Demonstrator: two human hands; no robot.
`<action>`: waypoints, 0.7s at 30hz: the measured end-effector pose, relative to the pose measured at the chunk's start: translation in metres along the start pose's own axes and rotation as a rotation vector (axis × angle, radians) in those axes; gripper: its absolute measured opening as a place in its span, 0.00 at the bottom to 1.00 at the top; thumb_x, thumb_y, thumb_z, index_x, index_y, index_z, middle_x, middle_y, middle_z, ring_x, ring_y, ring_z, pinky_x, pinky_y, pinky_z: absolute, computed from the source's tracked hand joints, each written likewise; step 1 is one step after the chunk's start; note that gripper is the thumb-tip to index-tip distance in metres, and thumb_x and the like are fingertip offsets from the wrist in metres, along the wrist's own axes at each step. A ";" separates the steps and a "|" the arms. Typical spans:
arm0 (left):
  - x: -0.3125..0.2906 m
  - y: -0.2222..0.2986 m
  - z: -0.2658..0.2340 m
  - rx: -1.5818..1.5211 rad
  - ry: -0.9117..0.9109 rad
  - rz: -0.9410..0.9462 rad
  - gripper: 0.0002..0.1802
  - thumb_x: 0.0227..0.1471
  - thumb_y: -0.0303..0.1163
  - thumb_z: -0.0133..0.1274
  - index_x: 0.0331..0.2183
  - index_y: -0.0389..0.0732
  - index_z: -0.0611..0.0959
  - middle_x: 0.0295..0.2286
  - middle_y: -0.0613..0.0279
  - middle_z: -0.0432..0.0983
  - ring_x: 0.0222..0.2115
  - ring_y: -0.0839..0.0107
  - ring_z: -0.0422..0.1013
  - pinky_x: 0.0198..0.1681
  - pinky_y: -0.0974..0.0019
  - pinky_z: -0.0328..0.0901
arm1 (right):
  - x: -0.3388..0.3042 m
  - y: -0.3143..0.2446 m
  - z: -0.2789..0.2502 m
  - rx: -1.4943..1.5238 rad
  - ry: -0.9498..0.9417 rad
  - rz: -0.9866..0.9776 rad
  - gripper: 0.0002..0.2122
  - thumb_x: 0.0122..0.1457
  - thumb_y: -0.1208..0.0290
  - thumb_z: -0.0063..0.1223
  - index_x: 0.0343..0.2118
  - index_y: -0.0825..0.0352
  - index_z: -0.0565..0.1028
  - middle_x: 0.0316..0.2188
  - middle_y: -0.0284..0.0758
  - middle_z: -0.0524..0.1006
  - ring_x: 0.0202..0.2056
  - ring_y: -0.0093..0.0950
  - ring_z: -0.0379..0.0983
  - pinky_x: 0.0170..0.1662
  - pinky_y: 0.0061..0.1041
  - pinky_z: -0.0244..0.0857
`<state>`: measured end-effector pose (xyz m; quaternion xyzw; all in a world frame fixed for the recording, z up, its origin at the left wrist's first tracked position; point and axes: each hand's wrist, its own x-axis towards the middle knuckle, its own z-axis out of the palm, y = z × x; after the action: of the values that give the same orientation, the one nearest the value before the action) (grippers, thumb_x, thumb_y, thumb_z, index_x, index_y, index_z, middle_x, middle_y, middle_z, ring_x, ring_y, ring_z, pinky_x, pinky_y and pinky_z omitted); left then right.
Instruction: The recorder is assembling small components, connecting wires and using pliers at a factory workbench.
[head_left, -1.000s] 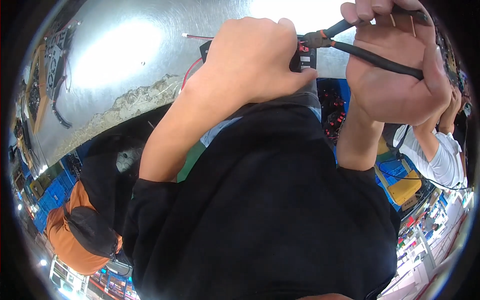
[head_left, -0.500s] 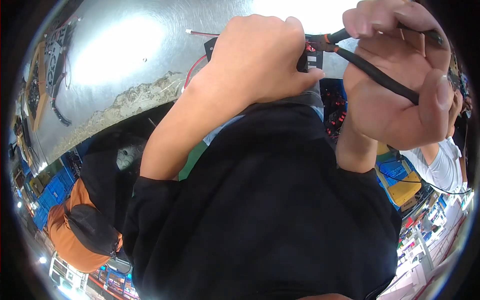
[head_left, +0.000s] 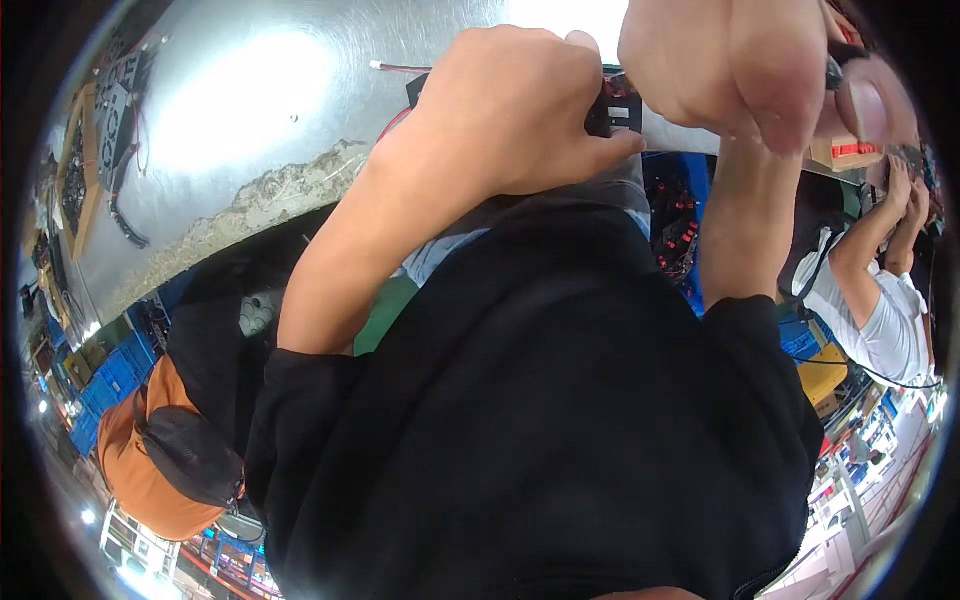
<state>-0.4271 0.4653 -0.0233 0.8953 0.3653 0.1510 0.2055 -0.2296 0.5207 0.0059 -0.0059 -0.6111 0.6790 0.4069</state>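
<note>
Bare metal bench (head_left: 250, 120) spreads out on my left, its chipped edge curving toward me; on the right it's tight. My left hand (head_left: 500, 110) curls around a small black part (head_left: 615, 110) at the top, thumb under it. My right hand (head_left: 730, 60) hangs fisted just beside, pinching a black cable (head_left: 840, 70). Blue bins (head_left: 105, 385) lower left, contents too small to tell.

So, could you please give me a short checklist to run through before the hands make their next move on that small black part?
1. Left hand grips the small black part: ok.
2. Right hand closed above the part: ok.
3. What the right hand holds: cannot tell.
4. Red wires lie loose on the metal table: ok.
5. Part's working face visible: not ok, mostly covered.
</note>
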 end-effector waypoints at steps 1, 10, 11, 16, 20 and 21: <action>0.001 0.001 -0.002 0.004 -0.050 -0.025 0.27 0.43 0.54 0.61 0.24 0.34 0.82 0.21 0.49 0.78 0.25 0.51 0.78 0.29 0.54 0.71 | 0.008 0.000 0.012 0.073 -0.048 0.005 0.23 0.54 0.51 0.51 0.30 0.74 0.74 0.20 0.41 0.73 0.18 0.28 0.67 0.23 0.25 0.61; 0.002 0.005 -0.006 0.048 -0.009 0.065 0.27 0.45 0.57 0.57 0.26 0.39 0.83 0.20 0.52 0.78 0.25 0.52 0.77 0.28 0.52 0.70 | 0.025 0.029 -0.003 0.471 -0.211 -0.035 0.26 0.52 0.50 0.52 0.30 0.78 0.77 0.20 0.43 0.76 0.18 0.27 0.70 0.20 0.22 0.63; 0.003 0.005 -0.006 -0.015 0.020 0.076 0.28 0.45 0.58 0.57 0.27 0.39 0.84 0.20 0.52 0.78 0.25 0.52 0.76 0.27 0.53 0.69 | 0.016 0.035 -0.012 0.454 -0.145 -0.068 0.28 0.53 0.49 0.50 0.33 0.79 0.77 0.22 0.42 0.76 0.19 0.27 0.72 0.21 0.22 0.64; 0.002 0.009 -0.003 0.120 -0.018 -0.063 0.29 0.43 0.56 0.62 0.25 0.35 0.79 0.17 0.51 0.76 0.21 0.52 0.76 0.25 0.55 0.68 | 0.028 -0.026 0.034 -0.463 0.114 0.120 0.35 0.60 0.43 0.39 0.49 0.81 0.70 0.33 0.41 0.77 0.28 0.25 0.75 0.25 0.21 0.69; -0.002 0.009 0.003 0.142 0.041 -0.018 0.31 0.43 0.56 0.63 0.26 0.32 0.78 0.18 0.51 0.77 0.22 0.52 0.77 0.27 0.55 0.71 | 0.008 -0.027 0.053 0.258 0.763 -0.106 0.35 0.61 0.45 0.38 0.56 0.78 0.65 0.35 0.37 0.70 0.34 0.29 0.66 0.39 0.28 0.62; -0.002 0.010 0.001 0.140 0.042 -0.017 0.31 0.43 0.56 0.63 0.26 0.32 0.78 0.18 0.51 0.77 0.22 0.52 0.77 0.27 0.55 0.71 | 0.004 -0.025 0.055 0.256 0.763 -0.106 0.35 0.61 0.45 0.38 0.56 0.78 0.65 0.35 0.37 0.70 0.34 0.29 0.66 0.39 0.28 0.62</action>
<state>-0.4220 0.4574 -0.0202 0.9010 0.3867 0.1421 0.1358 -0.2464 0.4756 0.0430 -0.1752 -0.3260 0.6768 0.6364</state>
